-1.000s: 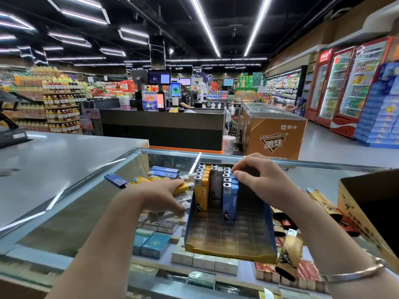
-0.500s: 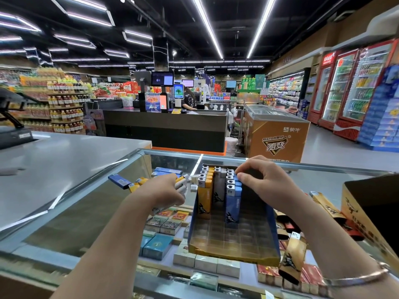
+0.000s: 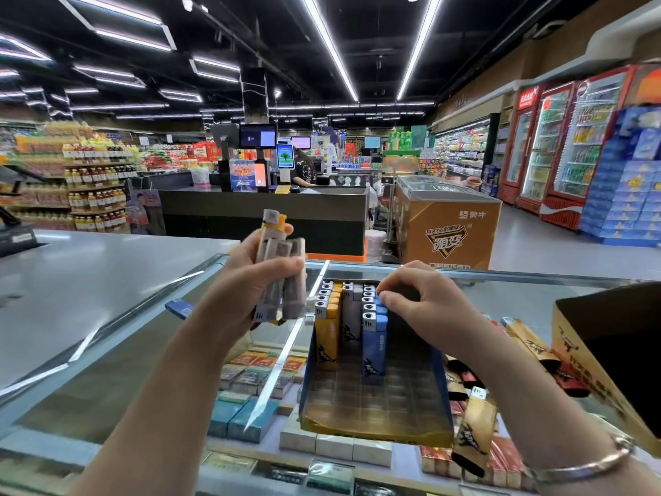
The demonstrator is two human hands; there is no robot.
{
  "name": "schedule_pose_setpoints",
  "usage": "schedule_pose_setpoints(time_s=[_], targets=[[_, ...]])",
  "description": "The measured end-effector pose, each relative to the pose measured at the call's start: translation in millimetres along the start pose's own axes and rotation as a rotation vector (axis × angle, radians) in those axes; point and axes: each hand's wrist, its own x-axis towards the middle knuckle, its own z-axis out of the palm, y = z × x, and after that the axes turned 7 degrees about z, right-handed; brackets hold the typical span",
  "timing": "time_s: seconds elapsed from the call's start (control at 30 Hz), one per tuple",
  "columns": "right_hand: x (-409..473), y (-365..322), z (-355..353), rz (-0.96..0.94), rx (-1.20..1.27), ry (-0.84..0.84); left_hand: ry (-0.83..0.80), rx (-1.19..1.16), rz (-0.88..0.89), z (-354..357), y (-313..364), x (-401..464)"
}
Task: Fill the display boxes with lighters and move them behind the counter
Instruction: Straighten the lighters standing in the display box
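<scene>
- Yellow, grey, blue lighters (image 3: 352, 318) upright in display box (image 3: 375, 417), heads toward 12 o'clock.
- Left hand (image 3: 250, 281) grips lighter bundle (image 3: 280, 281), long axes near vertical.
- Right hand (image 3: 425, 302), fingers curled, touches boxed row; pinch indeterminate.

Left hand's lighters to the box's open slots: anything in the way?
Nothing visible blocks them. The left hand holds the lighters raised left of the box; its front slots lie open. The right hand rests on the standing rows at the back.
</scene>
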Motion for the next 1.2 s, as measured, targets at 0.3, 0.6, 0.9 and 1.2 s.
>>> schedule_pose_setpoints(time_s=[0.3, 0.6, 0.9, 1.2], targets=[[-24.3, -45.4, 14.4, -0.311, 0.043, 0.151, 0.0, -0.235, 0.054, 28.3, -0.3, -5.3], [-31.3, -53.0, 27.3, -0.417, 0.011, 0.139, -0.065, -0.286, 0.121, 34.5, 0.4, -7.0], [-23.3, -46.6, 15.0, -0.336, 0.326, 0.216, 0.08, -0.138, 0.111, 31.4, 2.3, -6.0], [-7.6, -31.2, -6.7, -0.173, 0.576, 0.408, 0.09, 0.14, -0.129, 18.2, -20.4, 1.4]])
